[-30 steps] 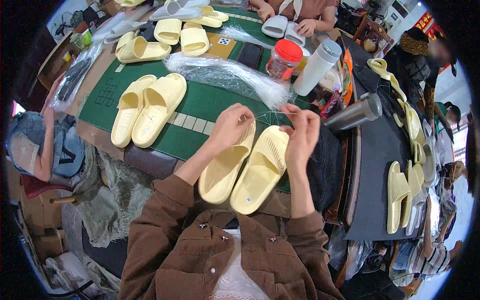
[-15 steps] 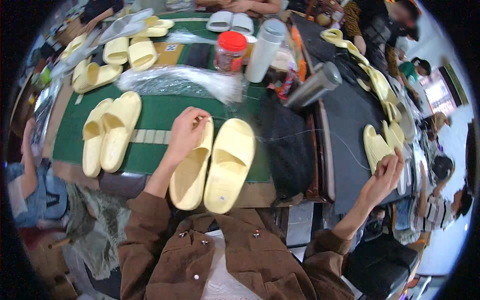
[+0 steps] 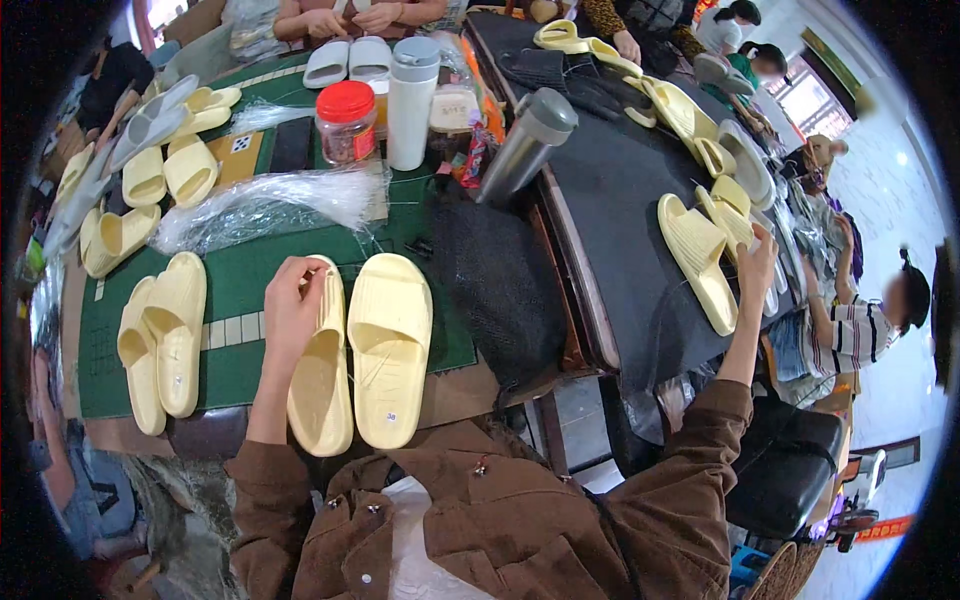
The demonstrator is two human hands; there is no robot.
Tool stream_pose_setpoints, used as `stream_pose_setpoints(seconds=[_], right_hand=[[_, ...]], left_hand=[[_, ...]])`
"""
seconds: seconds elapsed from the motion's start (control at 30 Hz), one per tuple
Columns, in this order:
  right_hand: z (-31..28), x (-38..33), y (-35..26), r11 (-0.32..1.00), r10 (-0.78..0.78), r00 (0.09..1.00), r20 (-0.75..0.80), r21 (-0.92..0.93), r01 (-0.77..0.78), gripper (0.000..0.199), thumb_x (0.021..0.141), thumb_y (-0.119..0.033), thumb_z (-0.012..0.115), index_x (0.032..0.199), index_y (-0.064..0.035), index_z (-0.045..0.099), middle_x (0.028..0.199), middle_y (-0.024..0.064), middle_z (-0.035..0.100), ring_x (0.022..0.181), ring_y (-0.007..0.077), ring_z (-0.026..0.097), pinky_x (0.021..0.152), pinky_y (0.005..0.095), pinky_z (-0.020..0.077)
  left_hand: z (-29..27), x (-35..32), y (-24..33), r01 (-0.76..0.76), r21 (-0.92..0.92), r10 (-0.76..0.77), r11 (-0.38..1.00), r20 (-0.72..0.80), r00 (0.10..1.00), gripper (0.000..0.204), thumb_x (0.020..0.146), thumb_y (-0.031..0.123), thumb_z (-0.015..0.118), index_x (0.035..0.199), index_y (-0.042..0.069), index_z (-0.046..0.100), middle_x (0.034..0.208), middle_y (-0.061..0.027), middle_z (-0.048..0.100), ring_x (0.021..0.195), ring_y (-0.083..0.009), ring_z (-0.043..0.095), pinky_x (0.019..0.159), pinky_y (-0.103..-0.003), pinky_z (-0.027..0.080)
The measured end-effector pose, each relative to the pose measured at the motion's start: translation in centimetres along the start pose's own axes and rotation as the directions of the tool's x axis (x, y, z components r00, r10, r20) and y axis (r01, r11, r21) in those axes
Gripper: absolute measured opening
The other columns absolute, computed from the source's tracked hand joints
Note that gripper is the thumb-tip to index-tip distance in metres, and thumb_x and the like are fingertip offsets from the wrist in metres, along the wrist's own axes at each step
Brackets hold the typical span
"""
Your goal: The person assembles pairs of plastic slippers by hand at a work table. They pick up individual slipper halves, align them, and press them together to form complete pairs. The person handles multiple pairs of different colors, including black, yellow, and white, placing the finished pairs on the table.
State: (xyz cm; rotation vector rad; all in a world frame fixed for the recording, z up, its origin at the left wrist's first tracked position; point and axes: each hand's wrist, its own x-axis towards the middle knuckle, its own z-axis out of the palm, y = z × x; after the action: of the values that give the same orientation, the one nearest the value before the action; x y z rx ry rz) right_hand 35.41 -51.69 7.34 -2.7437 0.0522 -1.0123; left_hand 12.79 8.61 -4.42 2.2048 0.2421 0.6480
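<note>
A pair of pale yellow slippers lies side by side at the table's front edge, made up of a left slipper [image 3: 322,395] and a right slipper [image 3: 391,350]. My left hand [image 3: 292,305] is closed at the left slipper's toe, fingertips pinching its upper edge. Far to the right, my right hand [image 3: 758,262] is stretched out with its fingers pinched together, beside a ribbed yellow slipper [image 3: 697,262] on the dark table. A fine clear thread led to that hand a moment ago; now it hardly shows. Another yellow pair [image 3: 180,335] lies left of my left hand.
A clear plastic bundle [image 3: 270,205], a red-lidded jar [image 3: 346,125], a white bottle [image 3: 411,105] and a leaning steel tumbler [image 3: 528,148] stand or lie behind the slippers. Black mesh cloth [image 3: 490,280] covers the gap between the tables. Several people sit around.
The view has swung right, so the tables sit further left in it. My right hand has reached farther out beside the slippers on the dark table. My left hand stays at the slipper's toe.
</note>
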Motion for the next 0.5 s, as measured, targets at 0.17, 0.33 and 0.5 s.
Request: stream_pose_setpoints(seconds=[0.17, 0.33, 0.5], right_hand=[[0.5, -0.8, -0.1, 0.983, -0.018, 0.963, 0.268, 0.181, -0.032, 0.063, 0.08, -0.008, 0.06, 0.14, -0.0111, 0.042, 0.136, 0.0213, 0.051, 0.127, 0.0378, 0.047, 0.104, 0.043, 0.0379], [2.1, -2.3, -1.7, 0.969, -0.128, 0.941, 0.312, 0.24, 0.053, 0.055, 0.08, -0.001, 0.053, 0.132, -0.018, 0.05, 0.117, 0.0241, 0.061, 0.11, 0.0406, 0.058, 0.094, 0.0462, 0.0437], [3.0, -1.4, -1.9, 0.999, 0.011, 0.983, 0.184, 0.039, -0.018, 0.038, 0.085, -0.008, 0.048, 0.118, -0.0201, 0.06, 0.105, 0.0233, 0.066, 0.102, 0.0427, 0.061, 0.084, 0.0487, 0.0462]], left_hand=[[0.2, -0.1, -0.1, -0.035, -0.003, 0.035, 0.999, -0.009, 0.999, 0.007, 0.09, 0.004, 0.06, 0.093, -0.002, 0.063, 0.085, -0.0081, 0.061, 0.065, -0.0163, 0.056, 0.059, -0.029, 0.044], [0.3, -0.1, 0.3, -0.044, 0.011, 0.045, 0.999, -0.023, 0.999, 0.01, 0.09, 0.003, 0.058, 0.099, -0.001, 0.063, 0.095, -0.0092, 0.061, 0.072, -0.0192, 0.058, 0.064, -0.031, 0.047], [-0.9, -0.9, 1.9, -0.231, 0.207, 0.25, 0.951, -0.07, 0.966, 0.022, 0.09, 0.002, 0.056, 0.111, 0.002, 0.061, 0.115, -0.0144, 0.057, 0.099, -0.0274, 0.059, 0.078, -0.036, 0.051]])
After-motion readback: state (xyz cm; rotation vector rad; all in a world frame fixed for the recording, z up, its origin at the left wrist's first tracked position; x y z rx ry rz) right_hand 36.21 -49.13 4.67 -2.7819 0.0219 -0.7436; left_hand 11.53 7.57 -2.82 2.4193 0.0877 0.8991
